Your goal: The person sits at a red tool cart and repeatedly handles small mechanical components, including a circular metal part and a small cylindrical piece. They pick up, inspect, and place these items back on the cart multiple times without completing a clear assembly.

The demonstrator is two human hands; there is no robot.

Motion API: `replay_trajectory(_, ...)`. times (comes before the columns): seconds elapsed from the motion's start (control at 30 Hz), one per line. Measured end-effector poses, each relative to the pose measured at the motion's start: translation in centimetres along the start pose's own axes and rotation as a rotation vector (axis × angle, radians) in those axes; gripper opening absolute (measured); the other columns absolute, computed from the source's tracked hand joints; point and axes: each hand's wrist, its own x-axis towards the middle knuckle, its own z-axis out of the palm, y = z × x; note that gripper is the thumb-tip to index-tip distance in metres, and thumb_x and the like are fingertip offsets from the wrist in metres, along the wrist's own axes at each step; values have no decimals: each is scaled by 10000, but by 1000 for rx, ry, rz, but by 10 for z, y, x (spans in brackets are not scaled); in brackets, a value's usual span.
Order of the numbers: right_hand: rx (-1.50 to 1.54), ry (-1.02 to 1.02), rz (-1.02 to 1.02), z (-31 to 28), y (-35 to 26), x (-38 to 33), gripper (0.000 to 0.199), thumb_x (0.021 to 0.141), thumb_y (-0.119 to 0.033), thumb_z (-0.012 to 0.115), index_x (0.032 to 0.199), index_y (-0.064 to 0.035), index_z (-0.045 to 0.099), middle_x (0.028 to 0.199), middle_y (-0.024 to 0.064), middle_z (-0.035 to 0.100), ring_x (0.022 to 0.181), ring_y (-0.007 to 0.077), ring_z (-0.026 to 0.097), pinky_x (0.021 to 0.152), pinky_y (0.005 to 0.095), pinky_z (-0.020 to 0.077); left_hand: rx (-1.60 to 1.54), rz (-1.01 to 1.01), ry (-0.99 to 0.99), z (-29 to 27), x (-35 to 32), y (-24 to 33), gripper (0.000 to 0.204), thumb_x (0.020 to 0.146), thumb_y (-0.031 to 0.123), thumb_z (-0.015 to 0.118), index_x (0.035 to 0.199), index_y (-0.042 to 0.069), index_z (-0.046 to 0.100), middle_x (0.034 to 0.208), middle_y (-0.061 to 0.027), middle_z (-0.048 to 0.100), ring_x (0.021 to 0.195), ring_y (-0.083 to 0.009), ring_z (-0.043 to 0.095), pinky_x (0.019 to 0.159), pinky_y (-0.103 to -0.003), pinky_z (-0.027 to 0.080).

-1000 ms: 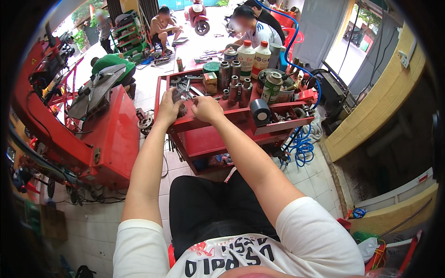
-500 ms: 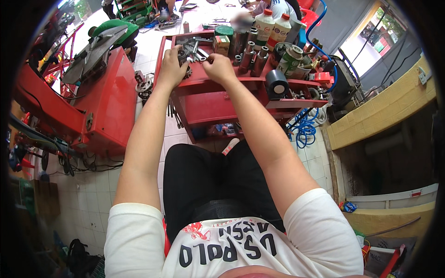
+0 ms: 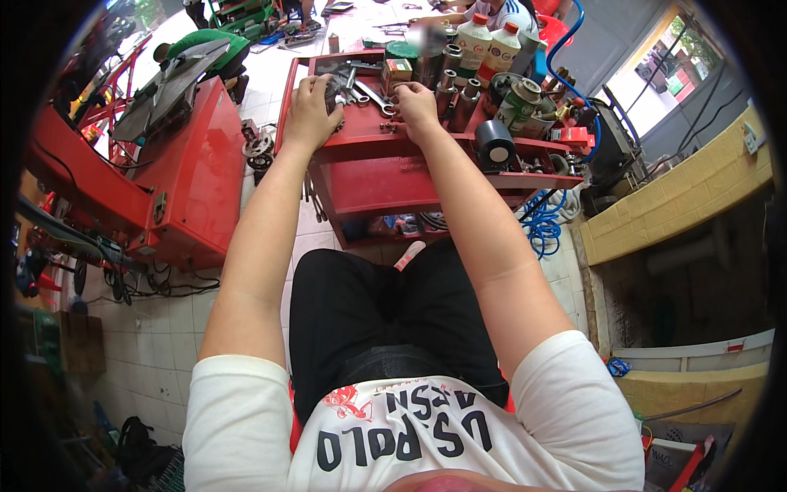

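Observation:
My left hand [image 3: 310, 116] is at the left side of a red tool cart [image 3: 373, 150], its fingers curled over a dark metal part [image 3: 332, 100] that it mostly hides. To the right, my right hand [image 3: 416, 108] hovers low over the tray with bent fingers drawn together. Whatever is between those fingers is too small to tell. A combination wrench [image 3: 374, 97] lies between the two hands, its end close to my right fingertips. Small metal pieces [image 3: 388, 127] rest on the tray just below them. Several tall metal sockets [image 3: 465, 107] stand right of my right hand.
A small box [image 3: 398, 74], white bottles [image 3: 473, 45], a green-and-white can [image 3: 518, 102] and a black cylinder [image 3: 495, 148] crowd the cart. A blue hose [image 3: 551, 49] arcs over its right side. A red machine [image 3: 193, 168] stands left. Other people are beyond the cart.
My right hand has moved right, away from the wrench end, toward the tall sockets. My left hand stays at the dark part, its fingers shifted slightly. The view has moved a little.

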Motion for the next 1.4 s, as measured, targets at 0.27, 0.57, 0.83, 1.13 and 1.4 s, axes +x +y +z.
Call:
replay_trajectory(0.27, -913, 27, -328, -11, -13, -7, 294, 879, -248, 630, 1062, -50, 747, 1066, 215, 754, 1022, 367, 725, 936, 456, 547, 86, -19, -19, 1, 1, -1, 668, 855, 303, 763, 1450, 170, 490, 1419, -115, 507, 1317, -354, 514, 1044, -533, 497)
replay_trajectory(0.57, -972, 30, -139, -17, -13, -10, 328, 838, -307, 727, 1033, -46, 773, 1041, 222, 756, 1033, 363, 725, 922, 462, 565, 125, 104, 54, -4, 0, 1, 696, 842, 344, 757, 1458, 155, 493, 1412, -123, 537, 1286, -362, 543, 1042, -522, 466)
replay_trajectory(0.83, -1180, -35, 90, -11, -27, -18, 352, 827, -266, 792, 1079, -21, 777, 1163, 191, 753, 1110, 339, 725, 948, 426, 577, 232, 87, 124, -2, -2, 5, 788, 822, 372, 771, 1525, 219, 448, 1517, -122, 448, 1358, -354, 469, 1087, -550, 409)
replay_trajectory(1.13, -1169, -123, -91, -19, -1, 4, 338, 864, -265, 772, 1088, -12, 771, 1116, 196, 760, 1068, 344, 731, 929, 446, 569, 168, 213, 197, -6, -1, 11, 754, 794, 292, 776, 1477, 216, 467, 1549, -117, 396, 1383, -326, 418, 1162, -584, 306)
replay_trajectory(1.4, -325, -144, -307, -25, -6, -3, 291, 909, -180, 729, 1073, 61, 722, 988, 158, 774, 883, 194, 738, 817, 333, 576, -245, 404, -9, 20, 20, 59, 528, 835, 11, 638, 1351, 36, 531, 1405, -185, 516, 1275, -398, 546, 1103, -473, 459)
